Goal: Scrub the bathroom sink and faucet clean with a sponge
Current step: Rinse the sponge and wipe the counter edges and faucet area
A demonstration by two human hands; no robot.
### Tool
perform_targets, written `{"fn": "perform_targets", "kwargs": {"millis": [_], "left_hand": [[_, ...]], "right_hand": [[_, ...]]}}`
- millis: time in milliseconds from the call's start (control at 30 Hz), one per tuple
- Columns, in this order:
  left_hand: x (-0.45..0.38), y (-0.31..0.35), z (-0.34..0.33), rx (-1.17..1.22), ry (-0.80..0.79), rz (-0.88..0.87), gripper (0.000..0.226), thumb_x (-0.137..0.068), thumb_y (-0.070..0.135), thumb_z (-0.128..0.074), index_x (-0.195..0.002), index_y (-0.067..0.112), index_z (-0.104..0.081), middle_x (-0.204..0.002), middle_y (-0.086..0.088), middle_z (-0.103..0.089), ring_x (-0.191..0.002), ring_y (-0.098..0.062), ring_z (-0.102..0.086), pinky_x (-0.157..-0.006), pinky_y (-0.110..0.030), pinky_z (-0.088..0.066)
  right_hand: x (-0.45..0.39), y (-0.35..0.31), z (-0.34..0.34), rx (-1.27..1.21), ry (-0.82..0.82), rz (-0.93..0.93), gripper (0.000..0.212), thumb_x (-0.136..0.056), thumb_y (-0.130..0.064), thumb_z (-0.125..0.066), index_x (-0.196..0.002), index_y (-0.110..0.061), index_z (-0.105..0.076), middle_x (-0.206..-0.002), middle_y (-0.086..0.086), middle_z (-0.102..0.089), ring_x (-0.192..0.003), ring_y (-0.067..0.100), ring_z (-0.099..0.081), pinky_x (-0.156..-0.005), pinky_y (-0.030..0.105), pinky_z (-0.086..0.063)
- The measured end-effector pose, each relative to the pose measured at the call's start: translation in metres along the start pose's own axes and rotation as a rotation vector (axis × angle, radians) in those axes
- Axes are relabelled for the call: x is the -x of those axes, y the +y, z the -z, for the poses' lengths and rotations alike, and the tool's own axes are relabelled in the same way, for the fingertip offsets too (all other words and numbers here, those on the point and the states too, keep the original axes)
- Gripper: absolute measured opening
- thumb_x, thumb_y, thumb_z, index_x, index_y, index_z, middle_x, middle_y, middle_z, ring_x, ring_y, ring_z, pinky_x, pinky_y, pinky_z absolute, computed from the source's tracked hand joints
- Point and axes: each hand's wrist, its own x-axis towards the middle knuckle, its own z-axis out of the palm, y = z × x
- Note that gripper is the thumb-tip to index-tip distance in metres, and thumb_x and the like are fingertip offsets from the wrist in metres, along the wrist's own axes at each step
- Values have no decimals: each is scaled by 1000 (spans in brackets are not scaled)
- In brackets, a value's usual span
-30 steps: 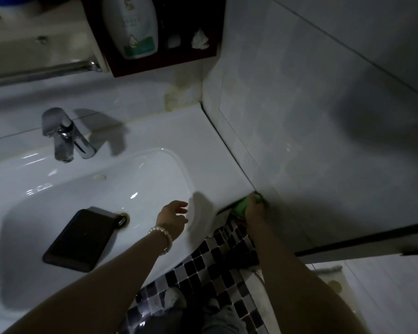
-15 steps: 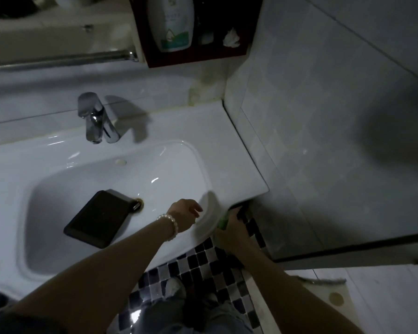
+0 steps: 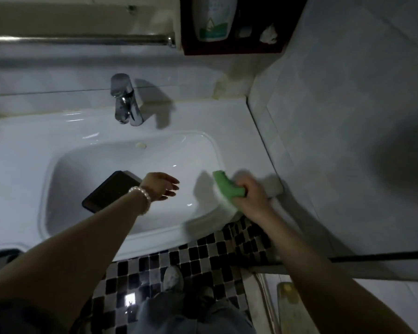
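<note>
Right hand (image 3: 250, 197) grips the green sponge (image 3: 227, 186), bent and blurred, at the basin's right rim, right of centre frame. Left hand (image 3: 161, 185) hovers loose-fingered, holding nothing, above the white sink (image 3: 82, 150). Chrome faucet (image 3: 124, 102) stands upper centre.

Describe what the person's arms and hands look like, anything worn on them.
Both forearms are bare, with no sleeves in view as far as the frame shows. The left hand has a bracelet of pale, round, pearl-like beads around its wrist. The right hand shows no bracelet, watch or glove. No rings can be made out in the dim, slightly blurred picture.
</note>
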Motion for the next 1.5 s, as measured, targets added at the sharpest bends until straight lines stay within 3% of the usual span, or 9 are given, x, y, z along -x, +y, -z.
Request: {"fn": "perform_targets", "kwargs": {"millis": [233,333,533,633,733,867,1033,1267,1500], "left_hand": [[7,-25,4,-61,-8,31,21,-89,-3,-49,-87,10,-65,-86,-2,-67,-73,-12,-63,-65,-24,-49],[4,-28,3,-68,-25,33,21,-89,-2,-50,-85,12,-64,-86,-1,-67,-75,-12,-63,-62,-23,-47],[-8,-20,8,-10,-16,45,20,-87,-4,-52,-84,11,-65,-85,-3,-68,-72,-13,-62,-62,-23,-48],[-16,-14,14,19,-7,46,21,-87,-5,-52,-82,11,-65,-83,-3,-67,-70,-14,-62,-60,-23,-47],[-21,-14,19,18,-7,57,19,-87,-3,-53,-86,11,-65,-83,-1,-68,-71,-13,-63,-57,-22,-46],[-30,-20,20,10,-29,65,20,-88,-1,-53,-83,14,-65,-85,-1,-69,-72,-12,-65,-56,-21,-46],[-47,-19,33,22,-30,82,20,-88,-1,-52,-83,14,-65,-84,0,-69,-72,-12,-64,-56,-20,-46],[-71,-18,47,69,-20,138,19,-88,-2,-51,-87,11,-64,-83,-1,-68,-71,-11,-63,-58,-21,-47],[-83,-14,40,200,13,188,19,-87,-4,-51,-90,9,-64,-81,-2,-67,-68,-12,-63,-60,-21,-47]], "right_hand": [[-10,38,-25,515,3,27,47,-89,0,-46,-134,-10,-42,-131,12,-50,-118,29,-50,-96,36,-41],[30,33,-71,497,-142,87,33,-93,-27,-42,-122,-15,-53,-123,10,-58,-105,16,-57,-89,27,-48],[23,1,-97,119,-440,76,7,-90,-15,-58,-92,-18,-52,-91,1,-60,-81,13,-56,-66,19,-45],[-19,-10,-64,-73,-63,-29,24,-82,3,-63,-80,-17,-50,-75,-2,-55,-71,13,-51,-59,17,-39],[-44,3,-31,221,194,15,25,-86,2,-55,-110,-4,-56,-102,13,-66,-94,27,-60,-77,29,-44],[-49,22,-34,511,-35,37,52,-88,1,-47,-139,-10,-42,-137,12,-48,-123,27,-48,-100,29,-36],[-45,9,-72,410,-441,49,16,-81,-5,-56,-91,-16,-57,-94,6,-62,-93,21,-61,-75,27,-45],[-124,-32,-54,234,416,124,18,-77,10,-59,-94,3,-60,-98,19,-62,-91,30,-56,-76,32,-42],[-192,-52,-41,760,132,690,34,-55,22,-55,-83,4,-65,-108,21,-67,-93,40,-63,-78,43,-52]]}}
